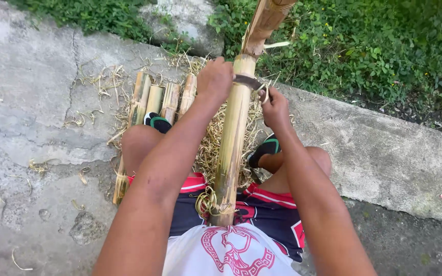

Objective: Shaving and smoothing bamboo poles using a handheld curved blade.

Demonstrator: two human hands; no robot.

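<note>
We have the bamboo pole (233,133) running up between our knees, its near end braced against our lap and the far end over the grass (384,46). Our left hand (214,77) is wrapped shut around the pole at a joint. Our right hand (274,108) is closed on the handle of a curved blade (248,82) laid across the pole; the edge itself is hard to make out. We should keep the left fingers clear of the blade, hold the pole steady, and take thin, even shavings. Split bamboo pieces (162,99) lie just beside our left foot.
</note>
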